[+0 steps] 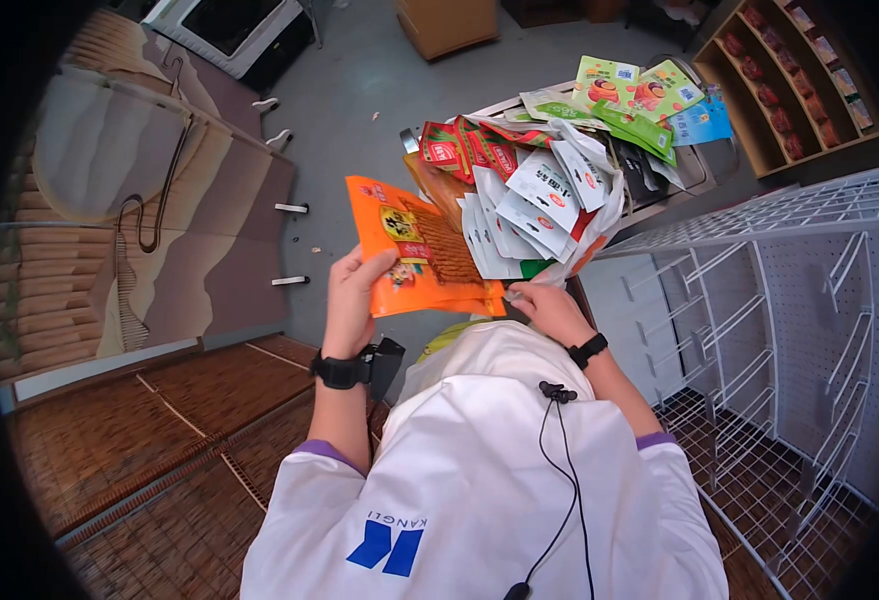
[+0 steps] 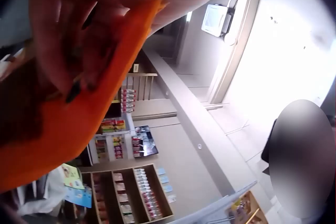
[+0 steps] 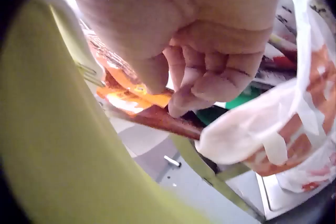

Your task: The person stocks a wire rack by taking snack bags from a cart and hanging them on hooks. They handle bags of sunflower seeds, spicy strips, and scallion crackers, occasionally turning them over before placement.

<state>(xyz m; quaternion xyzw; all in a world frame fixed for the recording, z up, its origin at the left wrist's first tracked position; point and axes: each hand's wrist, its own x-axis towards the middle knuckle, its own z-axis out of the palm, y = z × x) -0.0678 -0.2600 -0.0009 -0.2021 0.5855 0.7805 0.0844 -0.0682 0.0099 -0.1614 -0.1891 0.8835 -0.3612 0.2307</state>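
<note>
My left hand (image 1: 356,290) grips an orange snack packet (image 1: 384,205) by its near left edge, thumb on top. Its front has a yellow and red label and a window showing brown strips. In the left wrist view the packet's orange edge (image 2: 118,85) hangs below the fingers. My right hand (image 1: 556,312) is at the packet's near right corner, thumb and fingertips pinching there; in the right wrist view its fingers (image 3: 220,85) are curled in beside the packet. Just beyond it stands a white plastic bag (image 1: 609,205) full of white packets (image 1: 539,190).
Red packets (image 1: 469,145) and green packets (image 1: 649,95) lie heaped past the bag, with a blue packet (image 1: 701,120) at the side. White wire shelving (image 1: 749,300) stands on the right, a wooden display rack (image 1: 749,90) at the far right. A cardboard box (image 1: 446,22) sits on the floor ahead.
</note>
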